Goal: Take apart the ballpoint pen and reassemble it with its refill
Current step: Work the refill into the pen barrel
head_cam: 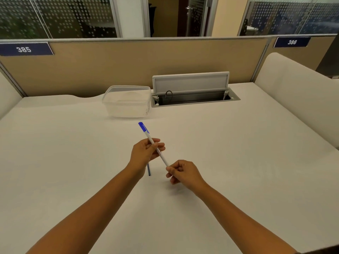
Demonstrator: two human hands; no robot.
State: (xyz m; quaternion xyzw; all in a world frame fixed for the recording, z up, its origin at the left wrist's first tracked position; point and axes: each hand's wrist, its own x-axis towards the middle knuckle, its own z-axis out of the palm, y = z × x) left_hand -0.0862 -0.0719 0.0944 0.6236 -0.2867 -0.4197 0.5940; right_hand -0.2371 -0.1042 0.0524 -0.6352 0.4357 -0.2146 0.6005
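Observation:
A white ballpoint pen [162, 157] with a blue cap at its far end slants over the middle of the table. My left hand [145, 153] grips the barrel near its middle. My right hand [180, 171] pinches the pen's near end between thumb and fingers; what lies inside that pinch is hidden. A thin blue refill [149, 170] sticks out below my left hand and points down toward the table. I cannot tell whether the left hand holds it or it lies on the table.
A clear plastic container [126, 101] stands beyond the pen at the back of the white table [238, 162]. To its right is an open cable hatch [192, 92] with a raised lid. Partition panels close off the back and sides.

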